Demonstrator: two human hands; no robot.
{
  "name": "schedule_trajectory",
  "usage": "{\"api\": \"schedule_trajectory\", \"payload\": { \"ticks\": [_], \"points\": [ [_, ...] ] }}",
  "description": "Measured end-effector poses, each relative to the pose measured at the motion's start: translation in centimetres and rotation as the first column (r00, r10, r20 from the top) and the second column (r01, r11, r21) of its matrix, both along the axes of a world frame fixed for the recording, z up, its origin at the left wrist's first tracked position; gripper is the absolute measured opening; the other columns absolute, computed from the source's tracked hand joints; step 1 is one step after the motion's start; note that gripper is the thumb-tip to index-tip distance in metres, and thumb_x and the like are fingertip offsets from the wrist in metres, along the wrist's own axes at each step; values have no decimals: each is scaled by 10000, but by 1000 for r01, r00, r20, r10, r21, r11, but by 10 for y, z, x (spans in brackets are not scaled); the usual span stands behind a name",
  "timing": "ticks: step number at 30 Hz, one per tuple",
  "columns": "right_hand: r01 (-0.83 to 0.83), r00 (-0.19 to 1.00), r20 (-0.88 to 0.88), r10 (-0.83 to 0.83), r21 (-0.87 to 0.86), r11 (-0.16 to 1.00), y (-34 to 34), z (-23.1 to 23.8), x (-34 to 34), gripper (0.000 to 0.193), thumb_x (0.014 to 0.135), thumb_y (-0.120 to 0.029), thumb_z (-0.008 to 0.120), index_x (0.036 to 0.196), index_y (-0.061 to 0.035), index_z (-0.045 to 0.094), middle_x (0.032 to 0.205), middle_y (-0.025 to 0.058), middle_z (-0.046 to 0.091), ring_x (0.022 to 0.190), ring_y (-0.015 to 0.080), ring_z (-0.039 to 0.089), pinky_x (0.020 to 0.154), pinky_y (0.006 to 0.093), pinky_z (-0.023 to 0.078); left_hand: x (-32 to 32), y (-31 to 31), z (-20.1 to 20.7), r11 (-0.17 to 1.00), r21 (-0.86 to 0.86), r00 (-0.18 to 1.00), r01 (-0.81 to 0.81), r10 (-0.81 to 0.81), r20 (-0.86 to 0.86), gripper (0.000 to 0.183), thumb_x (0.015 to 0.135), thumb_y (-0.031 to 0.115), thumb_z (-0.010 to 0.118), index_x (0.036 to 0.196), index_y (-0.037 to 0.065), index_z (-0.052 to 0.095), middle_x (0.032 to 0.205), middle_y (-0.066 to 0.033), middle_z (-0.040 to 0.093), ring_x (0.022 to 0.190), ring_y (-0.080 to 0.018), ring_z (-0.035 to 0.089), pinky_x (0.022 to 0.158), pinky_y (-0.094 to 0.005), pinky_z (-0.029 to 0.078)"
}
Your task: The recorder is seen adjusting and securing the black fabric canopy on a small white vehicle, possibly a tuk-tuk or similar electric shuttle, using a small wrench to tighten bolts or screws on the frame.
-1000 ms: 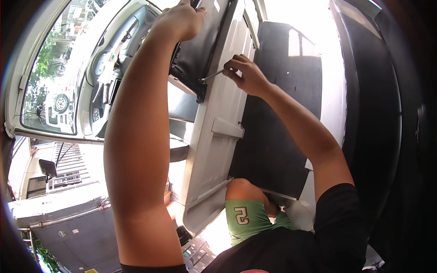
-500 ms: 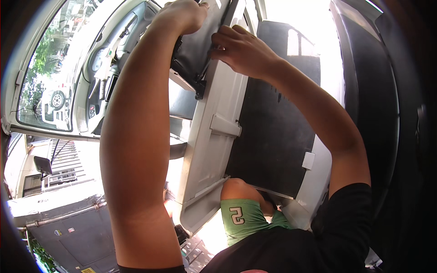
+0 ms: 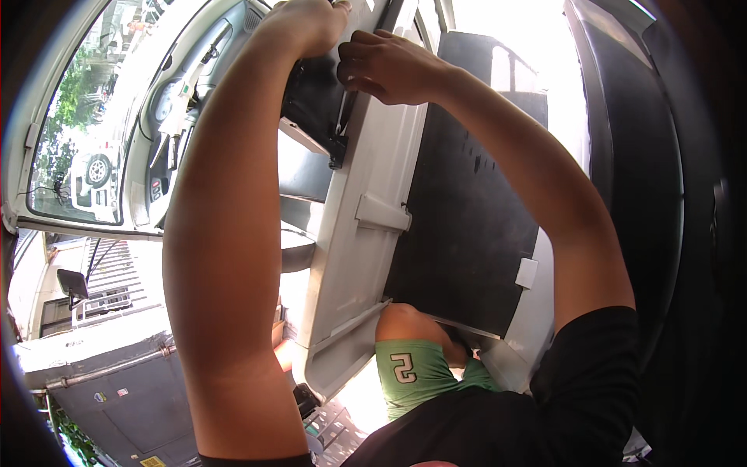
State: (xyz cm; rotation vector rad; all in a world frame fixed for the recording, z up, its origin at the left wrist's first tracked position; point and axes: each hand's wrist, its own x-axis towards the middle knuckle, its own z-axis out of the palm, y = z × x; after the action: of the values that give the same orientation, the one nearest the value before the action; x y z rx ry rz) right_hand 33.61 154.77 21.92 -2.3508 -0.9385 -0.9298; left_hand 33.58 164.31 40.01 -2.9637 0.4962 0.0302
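In the head view, both bare hands reach to the top of the frame, over a black padded seat back (image 3: 311, 101). The left hand (image 3: 307, 27) is at its upper part, fingers curled; the frame's upper edge cuts off what they close on, so I cannot tell whether it grips the padding or something smaller. The right hand (image 3: 393, 68) is just to the right and slightly lower, fingers bent inward at the seat back's right-hand edge. Its fingertips are turned away, so whether it is closed on anything cannot be told.

The relation that matters is between the right hand and the dark bracket (image 3: 337, 152) at the seat back's lower corner. The bracket sits below and a little left of the right hand, near but apart from it, and the right hand is the nearer of the two. The seat back's right-hand edge slants from upper right to lower left, ending at that bracket. A thin straight piece (image 3: 343, 118) runs along there between the right hand and the bracket; tool shaft or part of the fitting, I cannot say.

Just right of the bracket stands a whitish metal partition (image 3: 362, 167) with a raised ledge (image 3: 383, 213), and beyond it a large dark flat panel (image 3: 459, 233). The dashboard (image 3: 165, 105) lies left of the left forearm.
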Motion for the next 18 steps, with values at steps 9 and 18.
{"api": "schedule_trajectory", "payload": {
  "ticks": [9,18],
  "points": [
    [84,913,-372,164,567,819,19,-84,-32,123,967,-185,651,1033,-92,699,928,92,626,940,310,600,832,434,500,2,3,-4,999,-2,999,41,-41,-5,685,1033,423,423,1597,84,234,1508,-270,444,1406,-413,429,1183,-437,326],
    [65,993,-109,-41,229,971,-24,-32,-37,82,941,-178,678,992,-119,705,942,44,616,972,246,585,848,392,501,1,-4,0,999,42,1000,10,-10,-5,674,1035,413,421,1597,89,239,1523,-262,431,1417,-404,418,1188,-437,324]
  ]
}}
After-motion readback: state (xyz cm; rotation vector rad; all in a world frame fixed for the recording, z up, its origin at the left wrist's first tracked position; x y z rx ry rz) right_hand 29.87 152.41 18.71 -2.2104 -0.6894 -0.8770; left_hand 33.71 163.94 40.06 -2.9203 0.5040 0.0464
